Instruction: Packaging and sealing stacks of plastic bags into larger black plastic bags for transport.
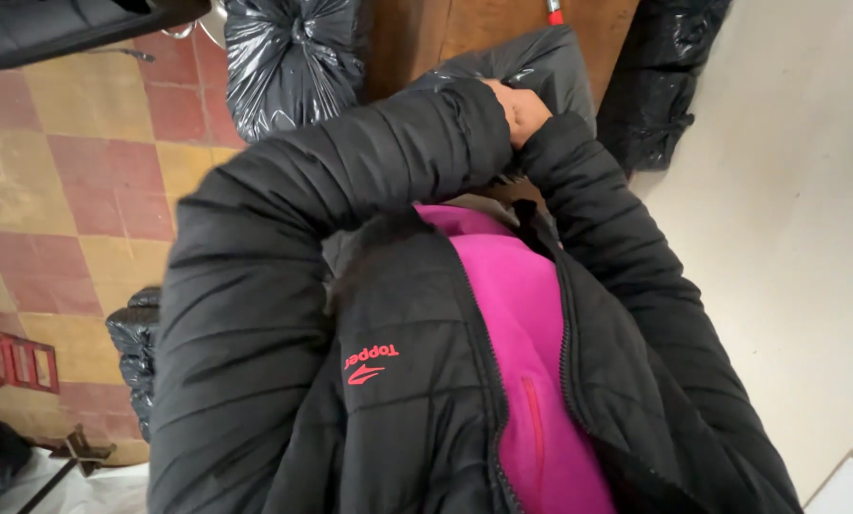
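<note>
Seen from the head, 2 arms in black quilted puffer jacket sleeves point(284, 276) rise and meet at the top centre; the left hand point(519, 109) shows as a closed fist, pressed against the cuff of the other sleeve; the right hand is hidden behind that cuff, so whether it grips anything cannot be told. Just behind the fist lies a grey-black shiny plastic bag point(541, 62); a magenta fleece top point(526, 324) shows under the open jacket; another tied black bag point(288, 62) stands on the checked tile floor point(74, 181).
</note>
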